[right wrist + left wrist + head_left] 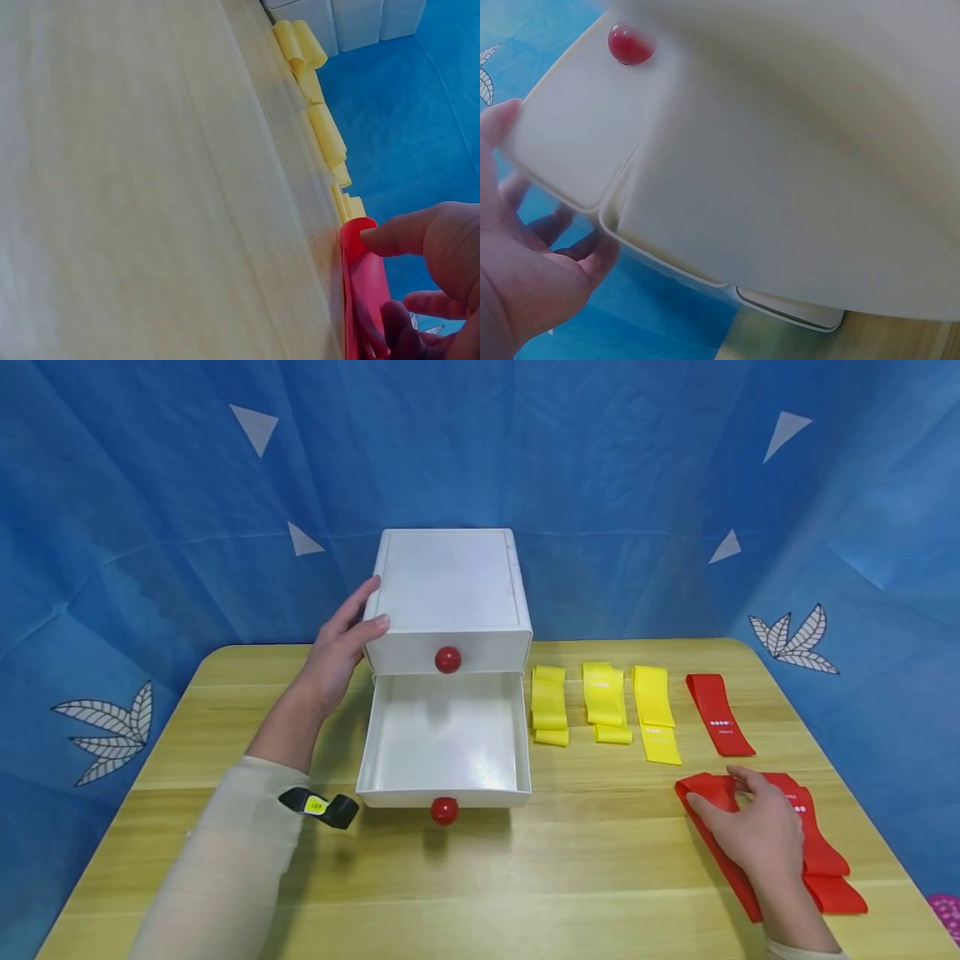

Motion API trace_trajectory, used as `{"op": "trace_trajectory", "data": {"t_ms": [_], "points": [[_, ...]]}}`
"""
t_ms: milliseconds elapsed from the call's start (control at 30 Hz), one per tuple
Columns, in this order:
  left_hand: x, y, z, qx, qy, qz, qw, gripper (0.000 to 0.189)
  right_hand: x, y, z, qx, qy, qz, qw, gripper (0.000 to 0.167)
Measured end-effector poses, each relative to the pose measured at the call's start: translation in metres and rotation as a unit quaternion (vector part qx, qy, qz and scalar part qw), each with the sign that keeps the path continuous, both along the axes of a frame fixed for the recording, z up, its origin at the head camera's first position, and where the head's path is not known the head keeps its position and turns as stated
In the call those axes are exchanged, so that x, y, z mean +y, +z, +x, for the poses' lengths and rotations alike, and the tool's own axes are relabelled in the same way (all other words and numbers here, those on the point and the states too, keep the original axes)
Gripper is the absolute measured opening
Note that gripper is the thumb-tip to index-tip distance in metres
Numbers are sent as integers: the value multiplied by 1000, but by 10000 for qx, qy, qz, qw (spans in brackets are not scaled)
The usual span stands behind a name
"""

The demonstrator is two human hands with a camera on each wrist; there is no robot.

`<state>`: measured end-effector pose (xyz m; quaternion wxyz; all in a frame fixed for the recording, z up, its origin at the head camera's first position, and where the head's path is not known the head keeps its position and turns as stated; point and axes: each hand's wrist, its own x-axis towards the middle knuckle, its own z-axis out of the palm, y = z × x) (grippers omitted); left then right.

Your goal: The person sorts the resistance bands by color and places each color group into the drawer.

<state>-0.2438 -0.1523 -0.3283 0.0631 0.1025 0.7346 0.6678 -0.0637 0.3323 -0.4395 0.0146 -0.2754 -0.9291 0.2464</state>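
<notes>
My left hand [337,647] rests against the left side of a white drawer cabinet [450,581], its thumb on the top edge. The cabinet's upper drawer, with a red round knob [630,43], is closed. Below it an empty white drawer [450,743] is pulled out. At the right, my right hand [753,835] holds a folded red resistance band [712,789] between thumb and fingers. In the right wrist view the thumb touches the rolled end of that red band [367,277]. Another red band [817,847] lies beside it, partly under the hand.
Three folded yellow bands, the nearest to the cabinet being this yellow band [549,702], lie in a row right of the drawer. Farther right is a single red band [720,714]. A blue cloth [600,468] hangs behind the wooden table [585,877].
</notes>
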Motion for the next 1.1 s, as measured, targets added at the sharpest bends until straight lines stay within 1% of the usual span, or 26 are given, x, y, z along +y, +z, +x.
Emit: {"op": "trace_trajectory", "data": {"t_ms": [267,367,433,567,633,767,867,933,1000,1100], "points": [[-1,0,0,-7,-3,13,10000,64,0,-1,0,175,-137,-203,9995,83],[-1,0,0,-6,-3,26,10000,64,2,-2,0,231,-34,-329,9992,83],[-1,0,0,10,-13,42,10000,64,6,-2,1,216,177,-388,9989,85],[-1,-1,-1,26,-26,68,10000,64,16,1,-1,158,887,-408,9951,86],[-2,-1,-1,22,-20,72,10000,64,23,3,-3,65,1231,-504,9911,85],[-2,-1,-1,13,-19,80,10000,64,36,6,-7,-156,1849,-845,9790,82],[-1,-1,-1,23,-21,73,10000,64,42,8,-10,-269,2213,-893,9707,77],[-1,-1,-1,30,-13,59,10000,64,43,9,-11,-298,2407,-755,9672,74],[-1,-1,-1,34,0,50,10000,64,44,10,-13,-306,2562,-595,9643,71],[-1,-1,-2,23,14,33,10000,65,44,11,-14,-405,2665,-551,9614,67]]}}
